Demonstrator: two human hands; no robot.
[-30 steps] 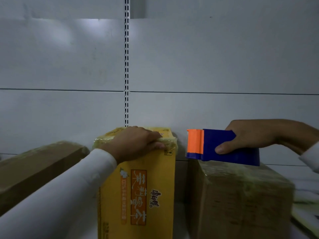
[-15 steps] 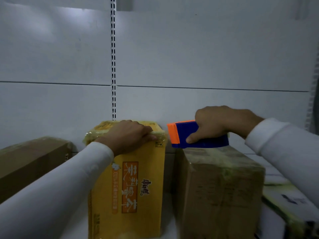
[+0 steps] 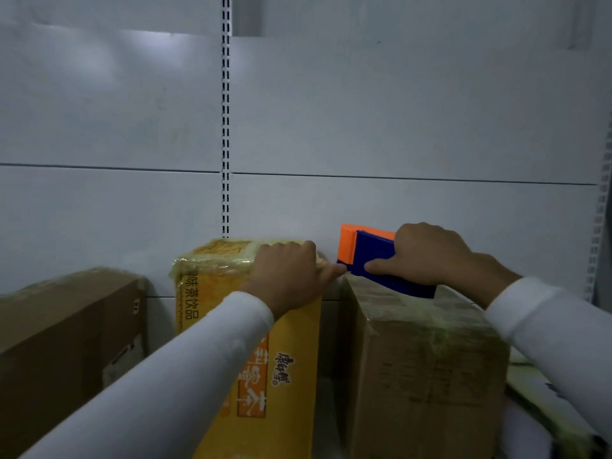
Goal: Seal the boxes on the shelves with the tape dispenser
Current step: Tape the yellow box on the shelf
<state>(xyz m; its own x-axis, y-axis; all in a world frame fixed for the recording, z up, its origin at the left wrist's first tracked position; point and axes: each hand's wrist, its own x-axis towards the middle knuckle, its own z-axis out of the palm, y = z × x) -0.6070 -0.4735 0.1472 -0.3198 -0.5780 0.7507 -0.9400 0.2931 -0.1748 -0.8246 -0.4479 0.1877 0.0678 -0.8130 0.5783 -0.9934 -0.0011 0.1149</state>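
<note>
- As a person in white sleeves worked at a dim shelf, the right hand clamped its fingers and thumb around a blue tape dispenser, whose orange front edge pointed left and whose lower end sat on the top of a brown box.
- Curled over the upper right corner of a yellow box, the left hand gripped that edge, its thumb reaching almost to the dispenser's orange tip.
- 3 boxes stood along the shelf: another brown box at far left, the yellow one in the middle and the brown one just beside it on the right.
- All 3 boxes were closed, so their contents could not be seen; glossy yellowish tape already covered the tops of the yellow box and the right-hand brown one.
- Printed characters on the yellow box suggested a tea drink, so it was probably heavy and best steadied at its top corner, as the left hand did.
- Judging by its plastic body, the dispenser looked light and stiff, best held across its blue body well behind the orange end, where a cutting edge probably sat.
- Cardboard tops would likely give a little under pressure, so the tape called for a firm, even press.
- White panels and a slotted upright formed the shelf's back wall.
</note>
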